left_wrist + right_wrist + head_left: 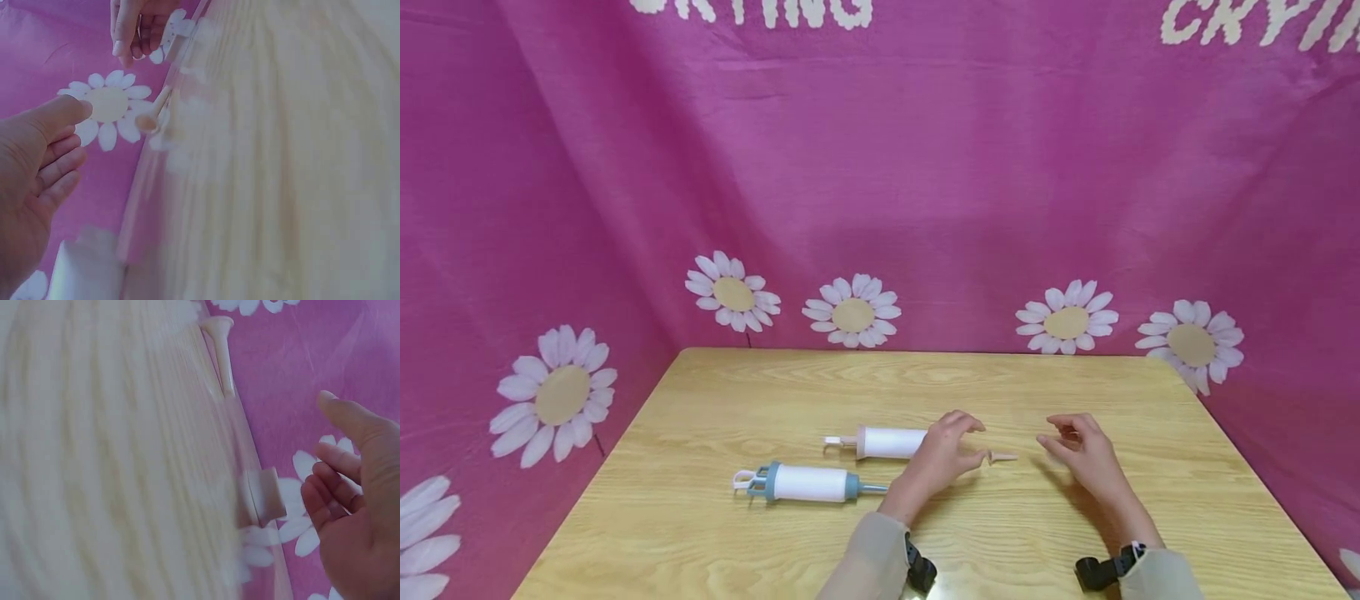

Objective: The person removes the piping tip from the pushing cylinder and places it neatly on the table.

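Observation:
Two syringe-like tools with white barrels lie on the table: one with beige fittings [891,442], one with teal fittings [809,483]. My left hand [942,454] hovers over the beige tool's right end and hides it. Its fingers are bent loosely, with nothing between thumb and fingers. Just right of those fingertips lies a small beige funnel-shaped nozzle [1002,457], its wide end toward my left hand. My right hand [1084,454] is further right, fingers loosely curved and holding nothing. A short beige ring-like piece [270,495] stands beside it in the right wrist view.
The wooden table [1000,383] reaches back to a pink cloth [925,167] printed with white daisies. The cloth also hangs along the left and right sides. Black wrist cameras [919,569] sit at both cuffs.

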{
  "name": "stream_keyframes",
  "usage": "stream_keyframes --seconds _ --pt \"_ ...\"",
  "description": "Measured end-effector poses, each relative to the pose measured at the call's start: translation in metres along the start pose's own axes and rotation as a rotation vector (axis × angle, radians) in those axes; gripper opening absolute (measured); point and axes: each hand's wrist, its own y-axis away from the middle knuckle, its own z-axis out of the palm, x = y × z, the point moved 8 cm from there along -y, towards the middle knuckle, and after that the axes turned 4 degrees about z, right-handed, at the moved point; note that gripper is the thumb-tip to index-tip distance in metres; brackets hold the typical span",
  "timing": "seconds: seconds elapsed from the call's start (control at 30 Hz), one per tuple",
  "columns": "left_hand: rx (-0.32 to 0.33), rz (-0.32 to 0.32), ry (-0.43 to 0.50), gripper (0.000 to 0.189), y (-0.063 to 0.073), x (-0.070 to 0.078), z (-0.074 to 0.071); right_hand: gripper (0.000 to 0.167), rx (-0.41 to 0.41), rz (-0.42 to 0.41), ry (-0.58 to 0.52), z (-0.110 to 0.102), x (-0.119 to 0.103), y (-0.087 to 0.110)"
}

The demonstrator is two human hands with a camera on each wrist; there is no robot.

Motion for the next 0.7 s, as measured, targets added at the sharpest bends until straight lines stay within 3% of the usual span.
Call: stream_keyframes --seconds 0.3,0.7 --pt "0.065 -0.011 0.001 0.031 0.019 -0.011 -0.037 0.040 -0.018 -0.073 -0.039 0.021 -0.026 0.001" --pt "0.145 -0.062 0.047 0.032 0.069 -0.041 -0.092 0.040 -0.098 -0.208 -0.077 0.076 -0.079 0.014"
